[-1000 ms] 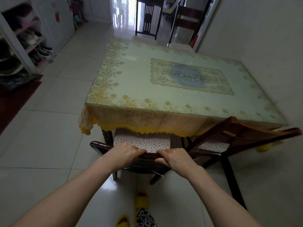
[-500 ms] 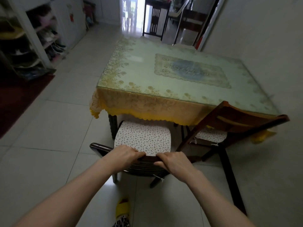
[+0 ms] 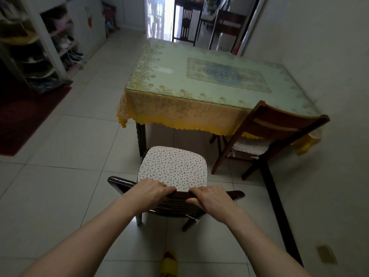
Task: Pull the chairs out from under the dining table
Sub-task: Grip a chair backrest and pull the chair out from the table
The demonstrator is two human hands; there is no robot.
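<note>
A dark wooden chair [image 3: 173, 168] with a white flowered cushion stands fully clear of the dining table [image 3: 199, 76], which wears a yellow lace cloth under glass. My left hand [image 3: 148, 191] and my right hand [image 3: 211, 198] both grip the chair's top rail, side by side. A second brown wooden chair [image 3: 279, 124] stands to the right, its seat partly under the table's near right corner.
A wall runs along the right, close to the table. Shoe shelves [image 3: 40, 47] and a dark red mat [image 3: 24, 116] lie at the left. Two more chairs [image 3: 186, 23] stand beyond the table's far end. My yellow slipper [image 3: 169, 264] shows on the tiled floor below.
The chair in my hands has slid back from under the table toward me; its whole cushion now shows. I have stepped back, and the table looks farther away.
</note>
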